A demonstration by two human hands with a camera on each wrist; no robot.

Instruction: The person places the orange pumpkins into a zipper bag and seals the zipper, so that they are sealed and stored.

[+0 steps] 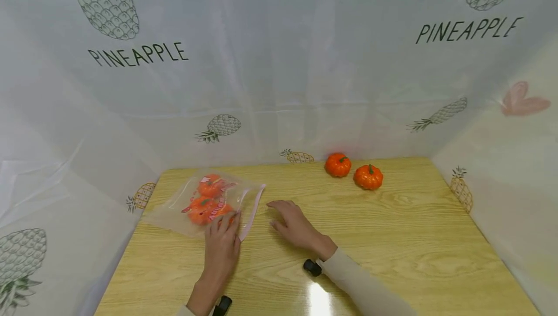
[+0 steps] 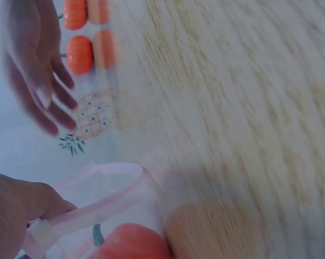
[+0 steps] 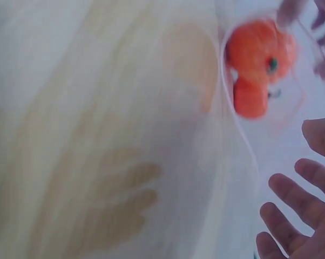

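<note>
A clear zip bag (image 1: 250, 216) with a pink rim lies on the left of the table, several small orange pumpkins (image 1: 202, 210) inside it. My left hand (image 1: 223, 245) pinches the bag's edge at its near side. Seen from the left wrist, the thumb presses on the pink rim beside a white slider (image 2: 42, 233), and the bag's mouth gapes. To the right of that mouth, my right hand (image 1: 296, 224) hovers with nothing in it, its fingers (image 3: 295, 199) spread and loosely bent in the right wrist view.
Two more pumpkins, one (image 1: 337, 165) at the back edge and another (image 1: 368, 177) just right of it, stand on the wooden table (image 1: 392, 238). A pineapple-printed white sheet (image 1: 279, 73) hangs behind and along both sides.
</note>
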